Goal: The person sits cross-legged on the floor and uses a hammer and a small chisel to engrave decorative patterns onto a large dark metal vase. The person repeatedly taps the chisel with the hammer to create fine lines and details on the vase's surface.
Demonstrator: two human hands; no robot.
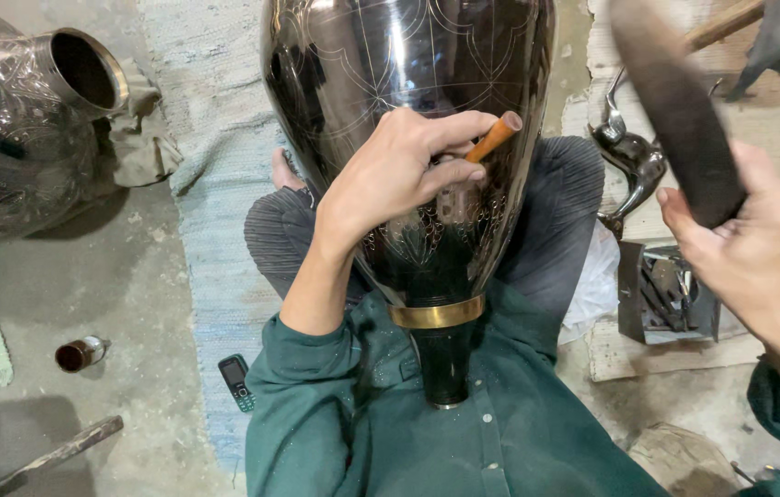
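Head view. 1 large vase [408, 83] lies across the person's lap, neck toward the chest. Its body is dark polished metal, bulbous, with fine engraved lines in arched panels and a denser band of small cut ornament near the lower body. 1 brass ring [436, 314] circles the narrowing neck; below it the neck is plain black with a thin bright rim.

The left hand [399, 175] rests on the vase's curved face, fingers curled and pinching 1 chisel [493, 138], a short orange-brown rod, between thumb and forefingers, its tip against the metal.

The right hand [758, 244] is raised to the right, well apart from the vase, fingers closed around 1 mallet [675, 101], a dark, flat, elongated piece, blurred.

Both sleeves are green cloth; the trousers are grey and ribbed.

Surroundings: 1 second vessel [12, 120] at upper left, silvery embossed metal with an open round mouth, lying on its side. 1 pale blue woven rug [215, 212] lies under the person. On the concrete floor: 1 small phone [237, 382] at the rug's edge, 1 small bottle [80, 352] on its side, 1 bar [49, 456] lower left. At right, 1 shiny curved metal piece [629, 156] and 1 open metal box [666, 294] of tools.
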